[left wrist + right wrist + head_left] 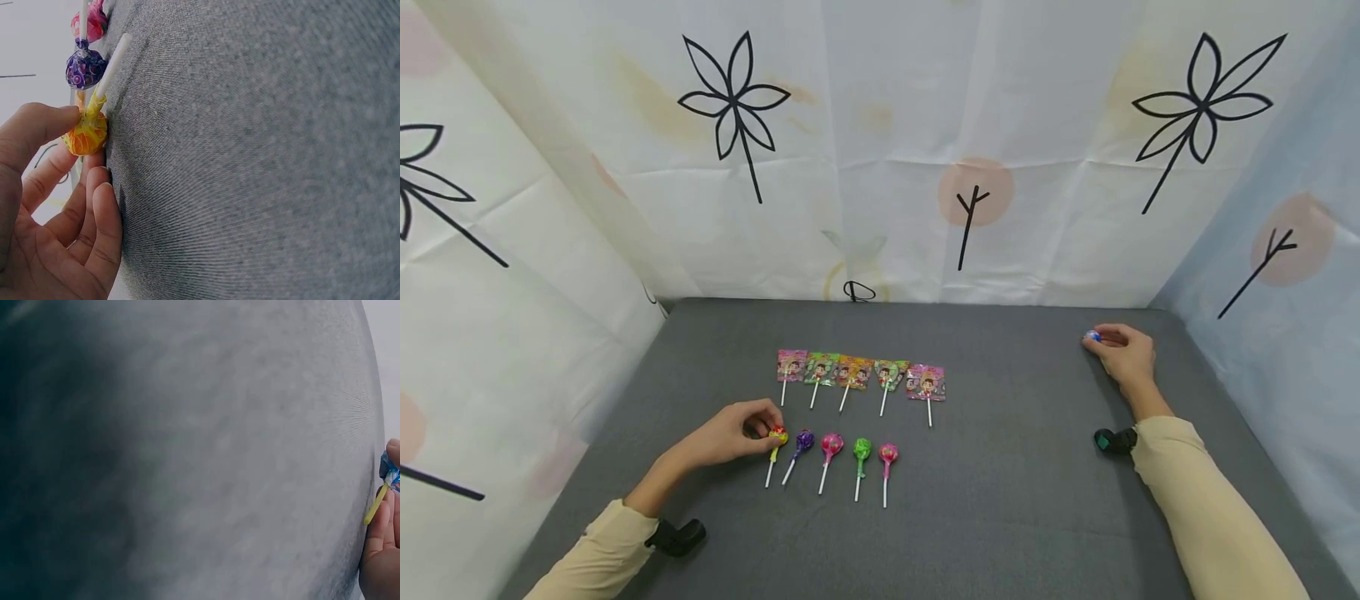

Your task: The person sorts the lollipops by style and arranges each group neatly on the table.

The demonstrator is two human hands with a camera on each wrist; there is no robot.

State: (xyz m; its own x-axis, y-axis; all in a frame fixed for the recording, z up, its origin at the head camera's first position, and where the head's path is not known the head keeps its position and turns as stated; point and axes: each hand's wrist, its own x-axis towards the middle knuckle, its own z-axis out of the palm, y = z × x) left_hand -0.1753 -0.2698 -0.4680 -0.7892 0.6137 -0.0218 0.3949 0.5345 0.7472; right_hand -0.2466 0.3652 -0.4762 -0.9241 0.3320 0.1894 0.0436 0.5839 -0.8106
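Note:
My left hand point(733, 432) pinches a yellow-wrapped lollipop point(87, 134) by its round head, at the left end of the front row. Its white stick points toward me. Beside it lie a purple lollipop point(805, 441), a pink one point(831, 444), a green one point(862, 450) and another pink one point(889, 453). Far to the right, near the back, my right hand point(1126, 354) holds a blue-wrapped lollipop point(1092, 336) between thumb and fingers. In the right wrist view a short yellow stick point(376, 505) shows below that blue wrapper point(389, 469).
Behind the front row, several flat-packed lollipops point(854, 372) in pink, green and orange wrappers lie side by side. The grey cloth-covered table point(1000, 500) ends at a white printed curtain point(887, 208), with more curtain at both sides.

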